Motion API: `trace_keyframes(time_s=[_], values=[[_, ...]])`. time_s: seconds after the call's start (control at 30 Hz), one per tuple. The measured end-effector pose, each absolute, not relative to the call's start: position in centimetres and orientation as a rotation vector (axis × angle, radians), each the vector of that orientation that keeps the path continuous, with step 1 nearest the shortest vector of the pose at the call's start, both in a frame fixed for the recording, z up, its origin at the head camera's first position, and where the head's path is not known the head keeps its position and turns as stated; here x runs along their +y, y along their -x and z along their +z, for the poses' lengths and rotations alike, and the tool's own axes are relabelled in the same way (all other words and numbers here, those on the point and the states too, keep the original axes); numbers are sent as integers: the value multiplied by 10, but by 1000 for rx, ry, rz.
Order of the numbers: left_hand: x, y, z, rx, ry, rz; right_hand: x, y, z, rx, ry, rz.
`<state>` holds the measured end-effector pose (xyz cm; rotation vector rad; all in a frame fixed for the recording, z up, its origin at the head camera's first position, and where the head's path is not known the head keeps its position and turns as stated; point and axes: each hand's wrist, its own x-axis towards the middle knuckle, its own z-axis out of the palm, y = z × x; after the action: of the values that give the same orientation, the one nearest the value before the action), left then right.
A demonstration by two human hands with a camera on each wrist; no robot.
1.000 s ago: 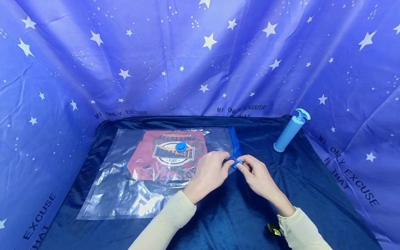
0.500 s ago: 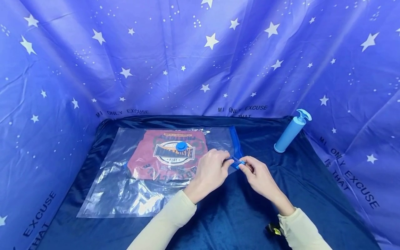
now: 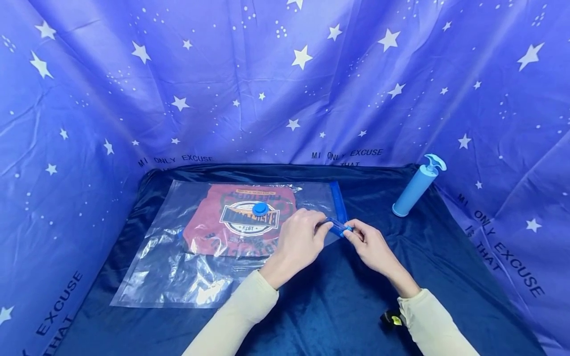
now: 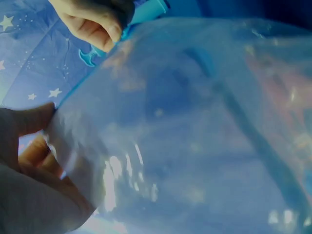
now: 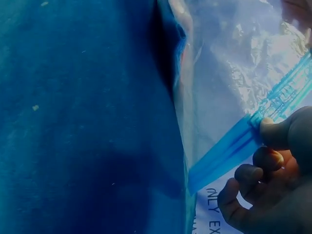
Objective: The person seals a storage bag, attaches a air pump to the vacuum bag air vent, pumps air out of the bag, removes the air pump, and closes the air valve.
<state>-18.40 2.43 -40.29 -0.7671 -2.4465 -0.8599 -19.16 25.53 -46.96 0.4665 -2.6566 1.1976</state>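
- We see the left hand (image 3: 297,243) pinching the clear bag (image 3: 153,272), thumb and fingers close together.
- The right hand (image 3: 371,248) pinches its blue strip (image 3: 339,202) the same way.
- Dark blue cloth (image 3: 325,316) lies underneath; starry curtains (image 3: 240,123) hang around.
- The bag lies left of the middle, stretching left to right, blue end pointing right.

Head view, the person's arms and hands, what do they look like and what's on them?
Both the left hand and the right hand are bare, without gloves. The left sleeve and right sleeve are cream, long and plain, ending near the wrists. A small black-and-yellow object shows beside the right cuff; whether it's attached isn't clear.
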Motion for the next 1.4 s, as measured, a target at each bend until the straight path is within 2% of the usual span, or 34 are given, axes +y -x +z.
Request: trace_keyframes(time_s=[0.57, 1.4], values=[[26, 187, -403, -2442, 763, -791, 252, 190, -463, -2590, -529, 1141], [17, 215, -365, -2498, 683, -772, 258, 234, -472, -2662, -425, 1205]])
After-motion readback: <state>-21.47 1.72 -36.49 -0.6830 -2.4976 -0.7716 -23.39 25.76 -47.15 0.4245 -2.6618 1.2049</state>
